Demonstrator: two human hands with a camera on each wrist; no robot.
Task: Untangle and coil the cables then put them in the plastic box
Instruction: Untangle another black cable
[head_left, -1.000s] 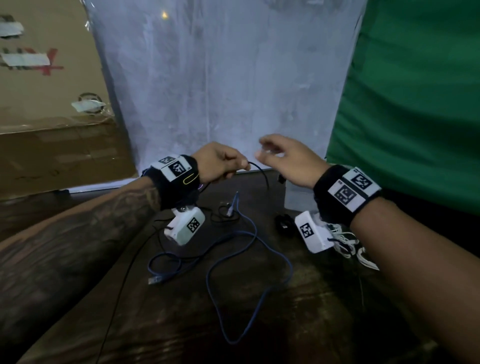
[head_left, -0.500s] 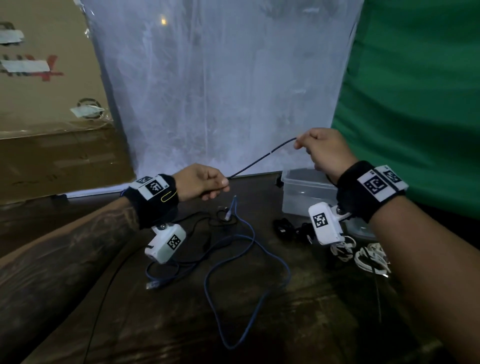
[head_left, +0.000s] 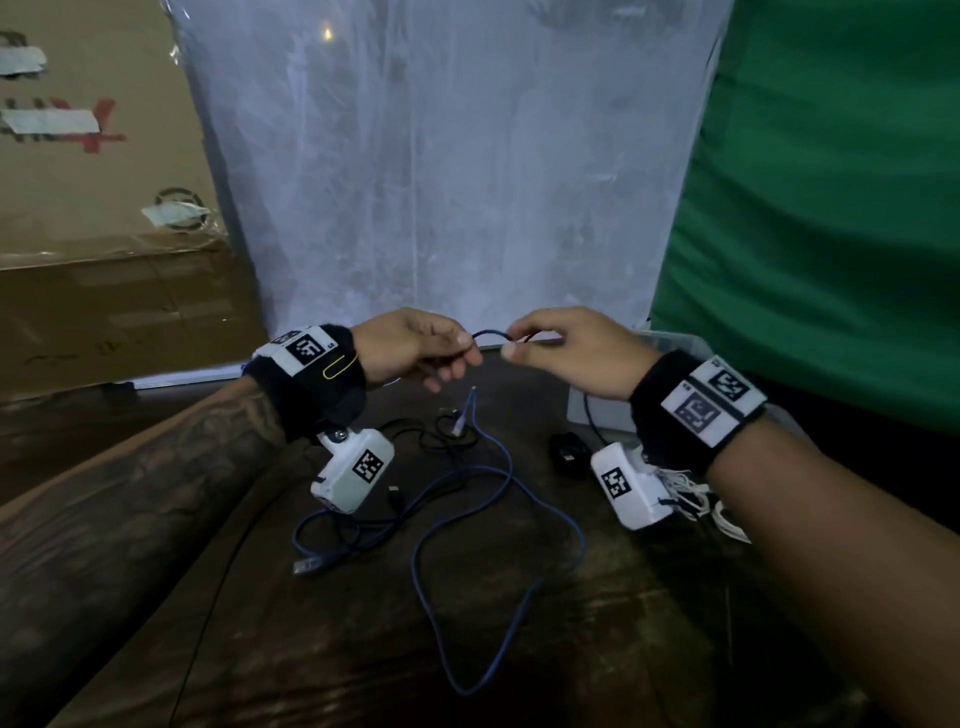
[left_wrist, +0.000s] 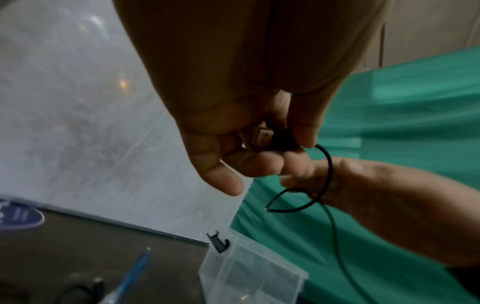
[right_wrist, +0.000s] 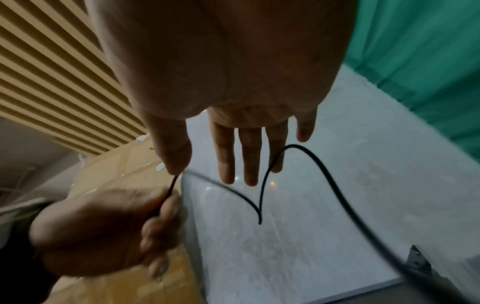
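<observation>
— Far along?

— Hardly begun, by the look of it. Black cable raised between both hands, first loop just forming. Left hand curled round the plug end; right hand pinching the cable between thumb and forefinger, other fingers straight. Blue cable sprawled loose on the worktop, crossed by more black cable near its left end. White cable bunched under the right wrist. Nothing visibly in the box, though mostly hidden from the head view.

— Anything extra from the wrists?

— Left wrist: plug clamped in the fingertips, metal end showing, plus a sharp fold in the cable below; also the box, clear-walled, latch up, contents too blurred to judge. Right wrist: same fold hanging beneath the fingers, cable trailing down to the right. Neither shows the worktop tangle; only the head view does.
</observation>
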